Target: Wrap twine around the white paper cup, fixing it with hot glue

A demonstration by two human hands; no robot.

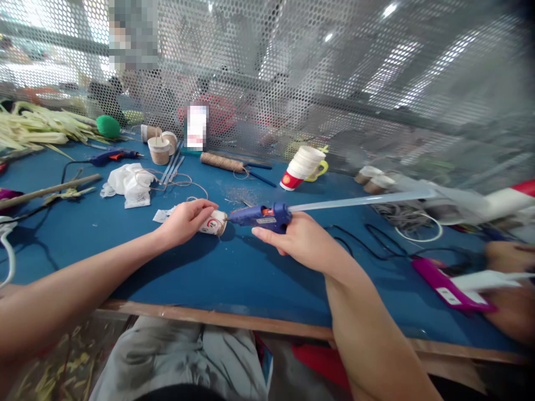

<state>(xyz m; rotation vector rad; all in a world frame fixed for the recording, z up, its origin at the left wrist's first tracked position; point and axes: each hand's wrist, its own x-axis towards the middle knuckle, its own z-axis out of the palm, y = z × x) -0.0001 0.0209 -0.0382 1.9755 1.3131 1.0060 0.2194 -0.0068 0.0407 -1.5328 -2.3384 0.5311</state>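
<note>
My left hand (pixel 186 221) is closed round a small white paper cup (pixel 212 224) with red print, which lies on its side on the blue table. In my right hand (pixel 304 239) is a blue glue gun (pixel 265 217), its nozzle at the cup's brownish rim. A long translucent glue stick (pixel 363 199) juts from the back of the gun. Whether the nozzle touches the rim I cannot tell. Behind the cup lies a roll of twine (pixel 221 162), and a stack of white paper cups (pixel 303 167) leans to the right of it.
A white plastic bag (pixel 129 182), twine-wrapped cups (pixel 159 150) and a second glue gun (pixel 115 157) lie on the left. A purple power strip (pixel 451 285) with black cables is on the right, near another person's arm (pixel 512 301). A perforated metal screen (pixel 251 72) borders the table's back.
</note>
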